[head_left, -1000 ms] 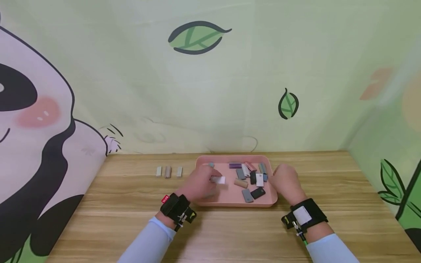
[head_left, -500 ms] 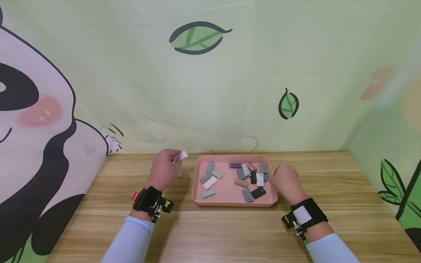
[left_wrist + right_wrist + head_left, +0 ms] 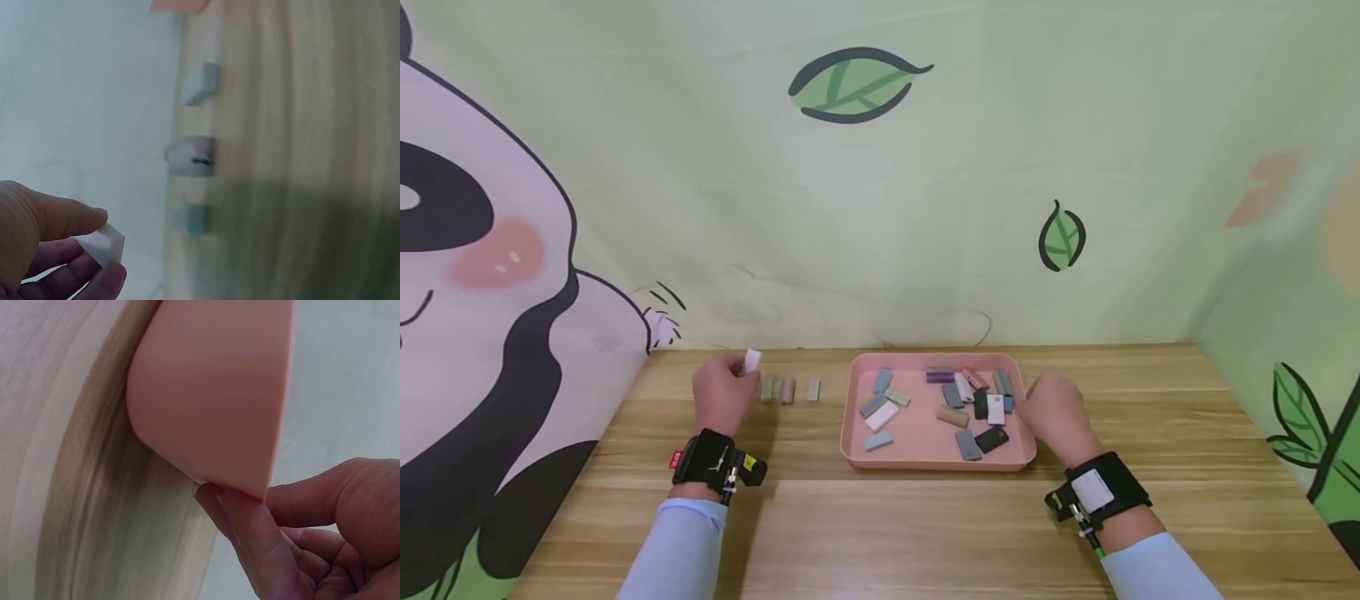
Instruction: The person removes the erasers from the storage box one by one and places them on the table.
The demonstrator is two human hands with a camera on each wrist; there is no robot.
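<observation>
Between thumb and fingers my left hand [image 3: 722,396] pinches a small white block [image 3: 103,244], held above the back left of the table. Just right of it, a grey-green block [image 3: 767,389], a brownish block with a rounded side [image 3: 787,391] and a pale grey block [image 3: 814,389] stand in a row. My right hand [image 3: 1058,417] pinches the right wall of a pink tray [image 3: 206,419], thumb on one side and fingers on the other. Several small blocks lie in the tray, among them a white block [image 3: 882,416], a purple block [image 3: 939,377] and a black block [image 3: 992,439].
The wooden table [image 3: 865,533] ends at the back against a pale green printed cloth [image 3: 715,208] with leaves and a panda. A side panel of the cloth [image 3: 1285,333] rises at the right.
My left hand has carried the white block from over the tray's left side leftward, past the row of blocks. The right hand has stayed at the tray's right edge.
</observation>
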